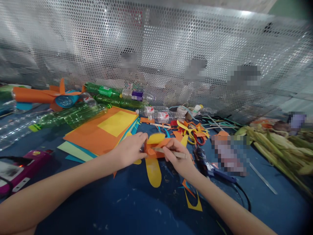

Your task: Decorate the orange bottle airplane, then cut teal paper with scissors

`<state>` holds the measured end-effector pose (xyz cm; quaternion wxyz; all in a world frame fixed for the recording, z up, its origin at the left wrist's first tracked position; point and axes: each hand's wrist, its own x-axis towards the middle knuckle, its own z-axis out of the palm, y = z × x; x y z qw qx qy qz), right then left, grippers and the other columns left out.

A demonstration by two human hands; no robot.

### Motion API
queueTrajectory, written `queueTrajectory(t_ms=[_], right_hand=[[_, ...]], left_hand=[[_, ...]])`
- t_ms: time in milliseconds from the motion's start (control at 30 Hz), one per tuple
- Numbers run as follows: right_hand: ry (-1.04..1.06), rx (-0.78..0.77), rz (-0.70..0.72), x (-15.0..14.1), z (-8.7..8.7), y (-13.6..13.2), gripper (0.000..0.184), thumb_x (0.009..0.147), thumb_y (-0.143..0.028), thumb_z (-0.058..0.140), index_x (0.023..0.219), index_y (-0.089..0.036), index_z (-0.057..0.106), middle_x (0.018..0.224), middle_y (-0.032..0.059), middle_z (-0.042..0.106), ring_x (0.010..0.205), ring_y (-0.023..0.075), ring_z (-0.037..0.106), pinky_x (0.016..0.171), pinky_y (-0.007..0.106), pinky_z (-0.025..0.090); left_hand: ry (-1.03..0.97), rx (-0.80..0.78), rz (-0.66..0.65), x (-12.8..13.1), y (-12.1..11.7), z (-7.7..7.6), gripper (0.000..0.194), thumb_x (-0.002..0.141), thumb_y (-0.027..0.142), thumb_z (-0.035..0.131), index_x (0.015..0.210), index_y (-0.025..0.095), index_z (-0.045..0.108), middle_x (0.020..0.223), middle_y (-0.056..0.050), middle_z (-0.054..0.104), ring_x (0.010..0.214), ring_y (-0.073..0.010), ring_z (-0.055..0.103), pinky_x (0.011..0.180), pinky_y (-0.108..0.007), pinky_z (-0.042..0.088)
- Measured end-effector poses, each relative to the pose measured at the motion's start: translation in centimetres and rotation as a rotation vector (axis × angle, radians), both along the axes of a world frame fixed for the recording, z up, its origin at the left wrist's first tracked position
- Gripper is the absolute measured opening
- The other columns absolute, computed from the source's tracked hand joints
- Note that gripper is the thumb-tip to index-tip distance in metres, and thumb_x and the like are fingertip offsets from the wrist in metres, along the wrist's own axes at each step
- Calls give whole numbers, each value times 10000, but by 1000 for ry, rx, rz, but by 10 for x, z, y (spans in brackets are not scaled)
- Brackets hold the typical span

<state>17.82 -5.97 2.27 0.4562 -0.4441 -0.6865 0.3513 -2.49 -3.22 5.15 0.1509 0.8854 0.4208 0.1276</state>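
Note:
Between my hands is an orange paper piece (156, 147) with rounded yellow paper petals (154, 171) sticking out from it, one of them towards me. My left hand (133, 147) grips its left side, fingers bent around the edge. A slim pale stick (179, 154) is pinched in my right hand (177, 156), its tip pointing left onto the orange paper. What kind of stick it is, I cannot make out. Just right of my right hand lies a blue glue gun (221, 173) with a black cord.
Coloured paper sheets (97, 137) lie stacked at left, below green plastic bottles (78, 114). An orange paper model (46, 96) is at the far left, a magenta device (26, 169) nearer. Paper scraps (193, 130) and corn husks (281, 147) lie rightward. Perforated metal (156, 42) stands behind.

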Motion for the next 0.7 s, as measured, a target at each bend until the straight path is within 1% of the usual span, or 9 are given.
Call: queueTrajectory(t_ms=[100, 267, 333, 433, 500, 700], right_hand=[[31, -22, 33, 1, -1, 1, 201, 853, -270, 508, 699, -227, 387, 517, -68, 453, 456, 97, 388, 456, 227, 295], [32, -32, 37, 2, -3, 1, 198, 863, -258, 506, 708, -228, 386, 518, -67, 479, 465, 98, 437, 469, 221, 320], [11, -21, 22, 1, -3, 1, 204, 863, -258, 505, 704, -230, 381, 515, -69, 479, 463, 98, 443, 471, 220, 328], [-23, -8, -14, 1, -2, 1, 209, 860, -255, 505, 692, -230, 384, 508, -70, 477, 451, 96, 425, 468, 222, 329], [-28, -9, -14, 0, -3, 1, 208, 859, -253, 503, 690, -230, 384, 505, -72, 476, 447, 96, 421, 466, 222, 327], [11, -30, 8, 1, -4, 1, 197, 852, -258, 519, 702, -229, 395, 511, -71, 491, 455, 97, 430, 465, 218, 318]], left_hand=[[22, 52, 40, 0, 0, 0, 231, 775, 312, 605, 875, 190, 437, 874, -31, 541, 812, -203, 529, 653, -292, 362], [37, 66, 36, -1, -1, 0, 247, 770, 307, 622, 899, 180, 455, 873, -33, 546, 812, -206, 535, 650, -295, 370], [25, 64, 40, 0, 0, -2, 262, 767, 308, 625, 927, 174, 466, 905, -46, 554, 837, -216, 543, 667, -303, 385], [-9, 63, 30, 0, 2, -5, 289, 765, 309, 618, 982, 175, 480, 1011, -68, 561, 935, -236, 543, 732, -322, 409], [-17, 69, 23, 0, 3, -6, 296, 766, 306, 614, 996, 180, 478, 1036, -68, 559, 959, -238, 541, 749, -327, 415], [35, 70, 40, 0, -2, -2, 251, 779, 301, 631, 895, 177, 447, 885, -32, 550, 803, -196, 541, 655, -293, 396]])
